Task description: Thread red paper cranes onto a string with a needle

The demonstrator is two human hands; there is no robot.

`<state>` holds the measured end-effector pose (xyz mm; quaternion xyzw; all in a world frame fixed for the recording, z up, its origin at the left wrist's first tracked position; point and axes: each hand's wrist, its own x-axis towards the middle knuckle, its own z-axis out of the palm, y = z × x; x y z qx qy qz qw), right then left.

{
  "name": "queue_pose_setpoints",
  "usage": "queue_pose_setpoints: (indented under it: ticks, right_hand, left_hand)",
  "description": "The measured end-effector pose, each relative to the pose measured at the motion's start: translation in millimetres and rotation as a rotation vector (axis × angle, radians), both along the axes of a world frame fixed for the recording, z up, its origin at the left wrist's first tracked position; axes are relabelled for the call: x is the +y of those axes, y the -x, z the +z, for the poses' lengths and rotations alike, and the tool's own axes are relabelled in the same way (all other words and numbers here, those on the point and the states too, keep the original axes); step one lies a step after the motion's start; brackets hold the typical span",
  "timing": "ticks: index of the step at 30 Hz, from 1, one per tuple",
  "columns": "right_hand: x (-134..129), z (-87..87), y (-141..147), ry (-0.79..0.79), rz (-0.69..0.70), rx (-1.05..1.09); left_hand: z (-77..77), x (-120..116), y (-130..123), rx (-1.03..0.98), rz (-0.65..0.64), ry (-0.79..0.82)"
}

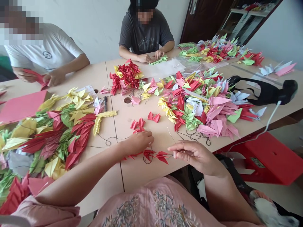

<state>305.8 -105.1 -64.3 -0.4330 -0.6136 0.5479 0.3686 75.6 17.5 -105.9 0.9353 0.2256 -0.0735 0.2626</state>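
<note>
A pink cloth blouse with floral embroidery [146, 205] fills the bottom centre. Above it, small spiky red folded-paper pieces [162, 157] lie partly under the loosely curled left hand [139, 142] and short of the right hand [197, 156], its fingers narrowly spaced near a thin pale needle [171, 135]; whether either grips anything, I cannot tell.

Pink top [146, 205], loose pink slv [52, 211], front w/ floral embroidery [163, 208] in grey-blue & tan.
</note>
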Motion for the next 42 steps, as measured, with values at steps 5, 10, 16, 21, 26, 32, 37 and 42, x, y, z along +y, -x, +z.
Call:
queue_pose_setpoints:
  ticks: [5, 10, 16, 21, 26, 32, 37, 42]
  right_hand:
    - [-1, -0.7, -1, -0.008, 0.001, -0.009]
    - [-3, -3.8, -1, 0.048, -0.004, 0.002]
    - [-2, -4.8, 0, 0.067, 0.013, 0.008]
    - [-2, -8.0, 3, 0.09, 0.012, -0.006]
    - [-4, -10.6, 3, 0.12, 0.013, -0.042]
    - [-6, -10.7, 2, 0.132, 0.028, -0.094]
    - [-6, -11.3, 1, 0.106, 0.046, -0.15]
    - [-8, -14.0, -2, 0.078, 0.052, -0.216]
  left_hand:
    - [-4.9, -5, -2, -0.064, 0.062, 0.063]
    - [3.6, 7, 10, -0.246, 0.286, 0.238]
    - [30.4, 31, 22, -0.651, 0.633, 0.472]
    - [56.2, 51, 31, -0.923, 0.812, 0.664]
    - [82.8, 66, 34, -1.094, 0.887, 0.734]
    - [112.5, 76, 28, -1.248, 0.916, 0.724]
    - [130.4, 83, 25, -1.308, 0.875, 0.682]
    - [155.3, 87, 25, -1.403, 0.891, 0.587]
